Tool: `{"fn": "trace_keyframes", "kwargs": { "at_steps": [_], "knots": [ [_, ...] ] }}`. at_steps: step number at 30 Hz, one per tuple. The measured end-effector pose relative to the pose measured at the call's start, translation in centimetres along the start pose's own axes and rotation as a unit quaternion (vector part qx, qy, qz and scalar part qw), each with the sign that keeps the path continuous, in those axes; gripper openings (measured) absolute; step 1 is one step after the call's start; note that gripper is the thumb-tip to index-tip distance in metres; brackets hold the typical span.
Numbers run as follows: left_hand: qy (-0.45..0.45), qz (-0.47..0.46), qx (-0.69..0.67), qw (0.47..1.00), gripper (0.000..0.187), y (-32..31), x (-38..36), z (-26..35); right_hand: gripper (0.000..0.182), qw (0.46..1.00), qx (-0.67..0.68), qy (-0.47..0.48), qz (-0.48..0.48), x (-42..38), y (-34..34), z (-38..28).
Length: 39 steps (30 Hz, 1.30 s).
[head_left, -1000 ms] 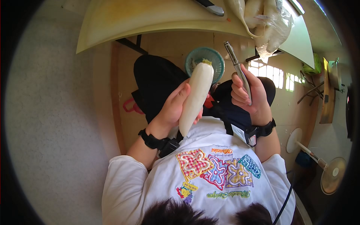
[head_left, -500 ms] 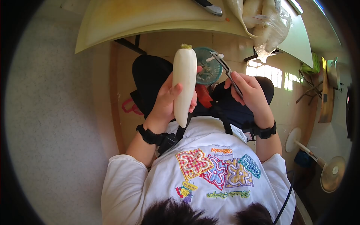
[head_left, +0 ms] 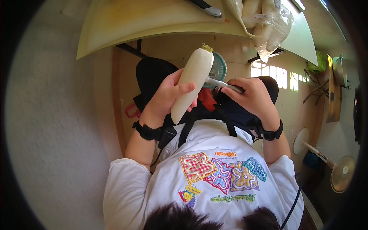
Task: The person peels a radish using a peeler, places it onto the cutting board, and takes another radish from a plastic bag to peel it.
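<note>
A long white radish (head_left: 194, 78) with a trimmed greenish top is tilted over my lap, its top end pointing up and right. My left hand (head_left: 171, 92) wraps round its lower half, thumb across the front. In my right hand (head_left: 249, 94) is a peeler (head_left: 222, 83), gripped by its handle. The peeler's head meets the radish's right side, partly hidden behind it. Beneath them, between my knees, stands a teal basket (head_left: 219, 69) on the floor, half covered by the radish.
Ahead is a table (head_left: 153, 30) bearing a dark-handled knife (head_left: 209, 8) and several more white radishes (head_left: 251, 13), some in a clear plastic bag (head_left: 274, 34). A fan (head_left: 342, 174) stands at the right. A wall (head_left: 57, 115) runs along the left.
The radish has tipped from nearly upright toward the right. My right hand has turned the peeler and brought its head in against the radish's right side.
</note>
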<state>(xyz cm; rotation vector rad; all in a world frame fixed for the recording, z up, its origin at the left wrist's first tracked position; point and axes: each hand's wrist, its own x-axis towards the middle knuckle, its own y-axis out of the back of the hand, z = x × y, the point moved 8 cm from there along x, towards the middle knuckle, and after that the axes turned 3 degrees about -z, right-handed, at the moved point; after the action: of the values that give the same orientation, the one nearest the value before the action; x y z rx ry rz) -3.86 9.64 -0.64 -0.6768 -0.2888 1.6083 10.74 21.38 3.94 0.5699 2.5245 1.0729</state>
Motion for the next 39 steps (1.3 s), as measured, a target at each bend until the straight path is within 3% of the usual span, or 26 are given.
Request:
{"fn": "trace_keyframes", "kwargs": {
  "at_steps": [3,5,11,14,20,24,30,33,35,37,39],
  "knots": [
    [0.047,-0.006,0.035,0.998,0.074,0.3,-0.1,-0.2,0.024,0.999,-0.019,0.024,0.014,0.0,0.0,0.1],
    [0.067,-0.030,0.039,0.997,0.056,-0.1,0.0,0.0,0.025,0.999,-0.032,0.033,0.017,0.0,0.4,0.1],
    [0.132,-0.060,0.028,0.989,0.060,-0.7,0.4,-0.3,0.026,0.993,-0.087,0.078,0.027,0.1,1.4,-0.6],
    [0.141,-0.082,-0.036,0.986,0.058,-0.8,0.5,-0.9,0.025,0.988,-0.109,0.105,0.030,0.1,1.4,-0.9],
    [0.142,-0.083,-0.029,0.986,0.056,-0.4,1.0,-1.5,0.023,0.984,-0.128,0.125,0.027,-0.2,1.4,-1.0],
    [0.097,-0.068,-0.011,0.993,0.057,-0.2,1.3,-0.6,0.023,0.983,-0.126,0.131,0.017,-0.3,1.6,-1.3],
    [0.056,-0.089,-0.115,0.988,0.064,-1.3,1.4,0.4,0.026,0.981,-0.124,0.151,0.023,-0.7,1.1,-1.1],
    [0.095,-0.087,-0.108,0.986,0.075,-0.8,1.0,-0.7,0.026,0.980,-0.124,0.154,0.026,-0.7,1.1,-1.0],
    [0.168,-0.143,-0.145,0.965,0.075,-1.4,0.4,-2.2,0.027,0.980,-0.121,0.157,0.019,-0.7,1.2,-1.1],
    [0.167,-0.143,-0.153,0.963,0.075,-1.8,0.5,-2.0,0.027,0.980,-0.117,0.160,0.010,-0.8,1.1,-1.0],
    [0.167,-0.149,-0.145,0.964,0.057,-2.3,0.4,-1.4,0.027,0.983,-0.086,0.163,0.021,-0.8,1.3,-1.0]
  ]
}}
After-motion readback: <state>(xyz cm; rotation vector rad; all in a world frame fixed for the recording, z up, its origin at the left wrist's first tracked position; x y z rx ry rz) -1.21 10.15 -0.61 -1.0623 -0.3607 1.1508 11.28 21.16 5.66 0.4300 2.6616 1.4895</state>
